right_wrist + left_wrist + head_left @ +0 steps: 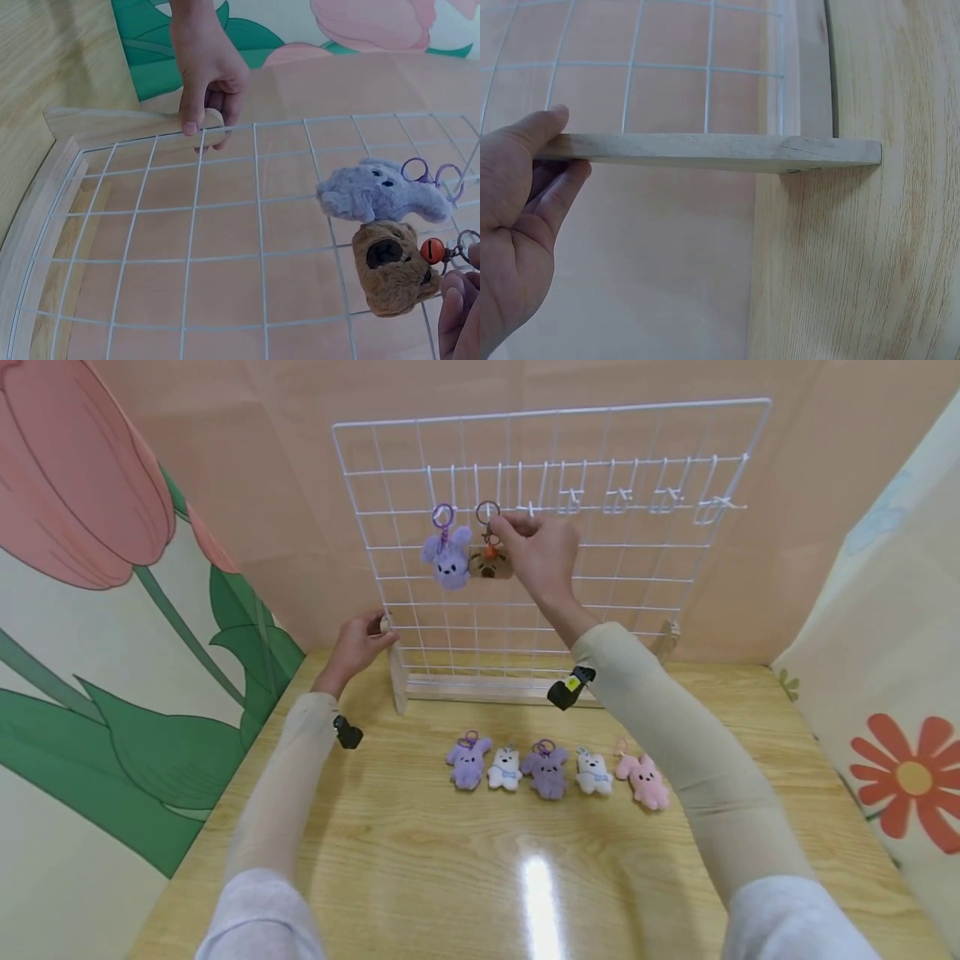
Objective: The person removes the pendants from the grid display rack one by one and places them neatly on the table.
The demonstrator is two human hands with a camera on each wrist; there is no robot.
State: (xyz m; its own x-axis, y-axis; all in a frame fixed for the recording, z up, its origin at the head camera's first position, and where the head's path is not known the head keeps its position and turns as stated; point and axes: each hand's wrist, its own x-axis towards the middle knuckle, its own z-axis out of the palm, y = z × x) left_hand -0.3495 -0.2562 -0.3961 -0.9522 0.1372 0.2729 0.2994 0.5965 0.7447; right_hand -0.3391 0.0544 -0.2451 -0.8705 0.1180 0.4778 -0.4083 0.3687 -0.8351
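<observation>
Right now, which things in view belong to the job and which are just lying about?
In the job:
brown bear keychain, in the right hand
wooden upright, gripped by the left hand
white wire grid and white hooks
hanging purple long-eared plush keychain
likely, the row of five plush keychains

Just around:
pink tulip backdrop
red flower print
black wrist cameras

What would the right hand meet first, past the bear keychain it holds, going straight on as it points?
Likely the purple bunny keychain hanging to the left; the white wire grid lies just behind, and depth is hard to judge.
</observation>
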